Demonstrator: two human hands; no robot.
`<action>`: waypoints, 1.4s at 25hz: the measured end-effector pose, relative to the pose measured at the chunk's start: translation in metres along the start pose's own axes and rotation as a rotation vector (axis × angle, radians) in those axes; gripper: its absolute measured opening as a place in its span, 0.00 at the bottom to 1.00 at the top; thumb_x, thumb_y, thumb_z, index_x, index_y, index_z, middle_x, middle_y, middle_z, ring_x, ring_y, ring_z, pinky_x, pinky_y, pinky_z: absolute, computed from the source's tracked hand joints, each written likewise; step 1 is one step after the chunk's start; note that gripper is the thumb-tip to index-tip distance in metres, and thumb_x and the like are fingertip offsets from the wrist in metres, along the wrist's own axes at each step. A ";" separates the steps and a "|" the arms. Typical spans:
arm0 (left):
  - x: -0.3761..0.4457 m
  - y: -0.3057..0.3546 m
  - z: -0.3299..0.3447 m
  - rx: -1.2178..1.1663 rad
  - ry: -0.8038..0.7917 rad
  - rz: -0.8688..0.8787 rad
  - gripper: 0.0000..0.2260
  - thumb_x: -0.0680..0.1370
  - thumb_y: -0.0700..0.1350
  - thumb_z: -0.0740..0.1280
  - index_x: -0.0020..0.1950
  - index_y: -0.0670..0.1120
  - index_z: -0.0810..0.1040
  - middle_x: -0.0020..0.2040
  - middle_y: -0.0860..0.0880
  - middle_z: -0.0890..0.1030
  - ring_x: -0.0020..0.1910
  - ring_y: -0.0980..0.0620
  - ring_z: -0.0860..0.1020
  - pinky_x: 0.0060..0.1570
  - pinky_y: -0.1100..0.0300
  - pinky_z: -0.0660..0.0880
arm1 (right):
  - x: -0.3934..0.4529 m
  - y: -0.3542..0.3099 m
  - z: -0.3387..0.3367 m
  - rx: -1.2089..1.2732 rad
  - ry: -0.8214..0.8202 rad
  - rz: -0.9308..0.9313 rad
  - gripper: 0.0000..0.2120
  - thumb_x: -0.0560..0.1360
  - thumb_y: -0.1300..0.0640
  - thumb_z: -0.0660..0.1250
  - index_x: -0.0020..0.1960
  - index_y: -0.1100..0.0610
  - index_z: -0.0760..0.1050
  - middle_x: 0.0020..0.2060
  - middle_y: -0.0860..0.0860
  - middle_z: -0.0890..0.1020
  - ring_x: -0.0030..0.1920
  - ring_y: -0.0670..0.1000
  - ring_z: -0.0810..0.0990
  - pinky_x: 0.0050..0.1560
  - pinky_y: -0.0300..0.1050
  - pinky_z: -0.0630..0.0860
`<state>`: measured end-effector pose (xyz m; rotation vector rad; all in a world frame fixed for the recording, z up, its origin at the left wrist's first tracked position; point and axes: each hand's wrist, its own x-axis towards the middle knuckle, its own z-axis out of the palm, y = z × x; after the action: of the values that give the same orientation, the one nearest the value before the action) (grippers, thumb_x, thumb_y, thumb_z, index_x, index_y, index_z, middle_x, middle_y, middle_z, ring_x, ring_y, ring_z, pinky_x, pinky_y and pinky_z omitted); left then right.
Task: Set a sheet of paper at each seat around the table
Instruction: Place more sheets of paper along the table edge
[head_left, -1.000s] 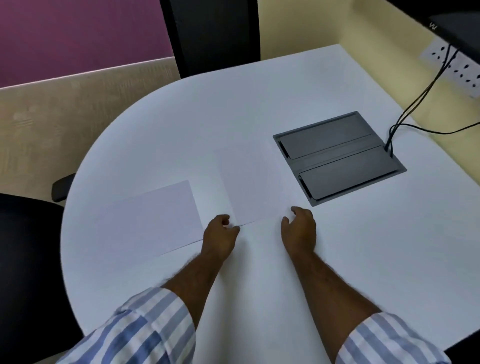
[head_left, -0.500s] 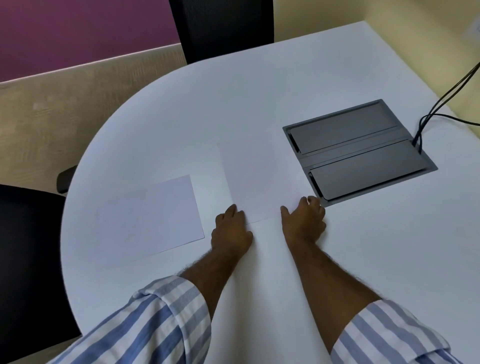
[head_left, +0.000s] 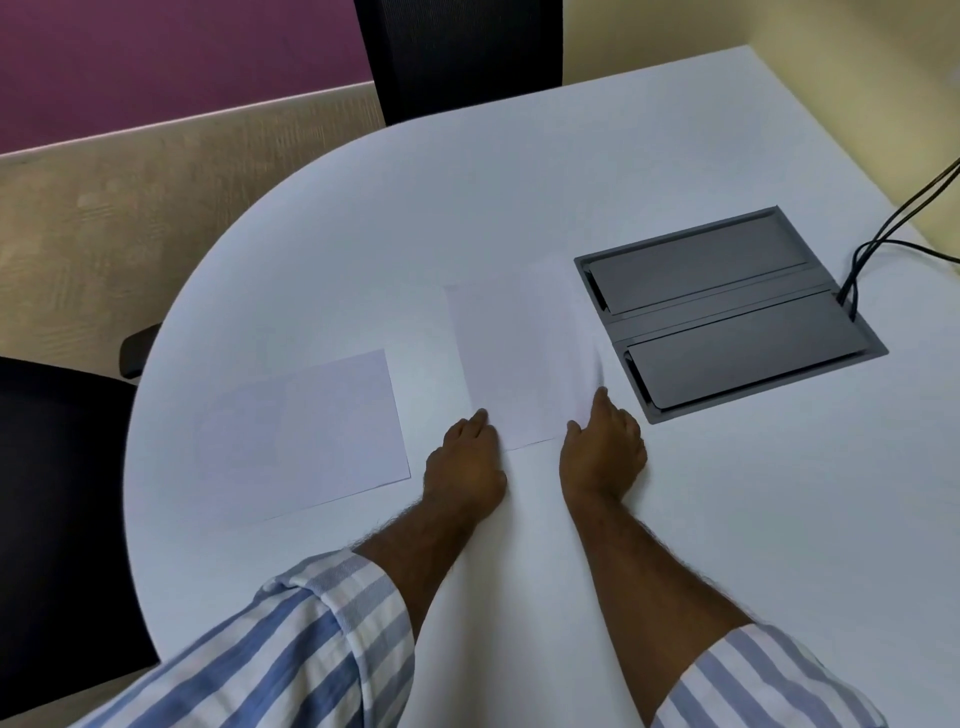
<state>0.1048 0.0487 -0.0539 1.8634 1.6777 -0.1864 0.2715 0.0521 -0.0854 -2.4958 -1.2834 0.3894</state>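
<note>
Two white sheets lie on the white table (head_left: 519, 171). One sheet of paper (head_left: 311, 431) rests flat at the left, near the black chair seat (head_left: 57, 509). The second sheet of paper (head_left: 519, 358) lies in the middle, pointing away from me. My left hand (head_left: 467, 462) touches its near left corner with the fingertips. My right hand (head_left: 605, 447) presses on its near right edge, fingers spread and flat. Neither hand grips the paper.
A grey cable box (head_left: 727, 312) is set into the table right of the middle sheet, with black cables (head_left: 883, 234) running out to the right. A black chair back (head_left: 467, 52) stands at the far edge. The wooden floor (head_left: 130, 208) lies beyond the table's left curve.
Both hands slid the middle sheet a little farther away and to the right, toward the cable box. The left sheet has not moved.
</note>
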 end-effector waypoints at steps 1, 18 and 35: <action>0.000 0.000 -0.001 -0.002 -0.004 -0.003 0.25 0.78 0.43 0.65 0.75 0.45 0.68 0.85 0.50 0.55 0.83 0.45 0.56 0.71 0.42 0.70 | 0.000 -0.001 0.001 0.024 0.012 -0.017 0.31 0.77 0.59 0.74 0.79 0.56 0.69 0.68 0.54 0.81 0.72 0.57 0.75 0.70 0.61 0.72; 0.020 -0.016 -0.018 -1.155 0.220 -0.335 0.10 0.79 0.55 0.70 0.54 0.49 0.79 0.49 0.50 0.80 0.48 0.47 0.78 0.53 0.52 0.79 | 0.069 -0.015 -0.056 0.839 -0.365 0.231 0.12 0.77 0.58 0.73 0.60 0.54 0.80 0.56 0.55 0.84 0.53 0.57 0.86 0.51 0.59 0.87; -0.037 0.017 -0.030 -1.849 -0.333 -0.267 0.20 0.75 0.45 0.76 0.66 0.43 0.81 0.62 0.41 0.85 0.57 0.41 0.85 0.54 0.45 0.83 | -0.014 0.077 -0.175 1.088 -0.782 0.228 0.15 0.80 0.58 0.71 0.66 0.51 0.82 0.58 0.52 0.88 0.54 0.52 0.87 0.56 0.53 0.82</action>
<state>0.1054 0.0333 -0.0058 0.1785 0.9837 0.6932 0.3862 -0.0276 0.0462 -1.5262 -0.6215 1.6887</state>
